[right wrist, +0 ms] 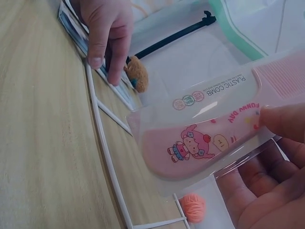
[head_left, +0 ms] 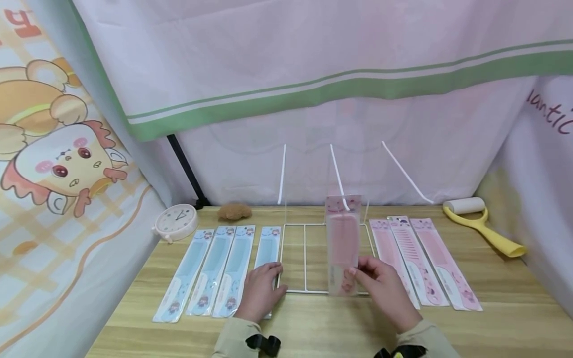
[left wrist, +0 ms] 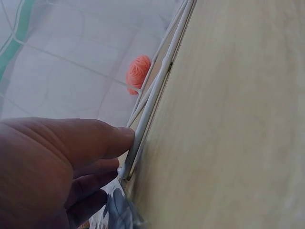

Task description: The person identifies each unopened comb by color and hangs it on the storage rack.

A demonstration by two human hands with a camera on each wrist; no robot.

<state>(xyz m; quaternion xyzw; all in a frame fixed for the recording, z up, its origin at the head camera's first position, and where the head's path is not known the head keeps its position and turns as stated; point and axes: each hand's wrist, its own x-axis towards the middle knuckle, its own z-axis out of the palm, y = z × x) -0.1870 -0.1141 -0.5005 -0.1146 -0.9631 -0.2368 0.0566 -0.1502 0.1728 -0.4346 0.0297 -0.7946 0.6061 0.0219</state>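
My right hand (head_left: 387,288) pinches the lower edge of a pink plastic comb (head_left: 343,241) in a clear packet, between thumb and fingers. The packet stands upright, its top card at the middle hook (head_left: 338,174) of a white wire rack (head_left: 306,258). That hook's tip shows in front of the card; whether it passes through a hole I cannot tell. With my left hand (head_left: 261,293) I hold the rack's front left corner, thumb on the wire (left wrist: 150,102) and fingers on its other side. Under that hand lies a packaged blue comb (head_left: 267,246), partly covered.
Several packaged blue combs (head_left: 217,271) lie left of the rack, and packaged pink combs (head_left: 418,261) lie right. A round clock (head_left: 176,222) and a brown fuzzy object (head_left: 235,211) sit at back left. At right lies a yellow-handled lint roller (head_left: 485,226). Two outer hooks stick forward.
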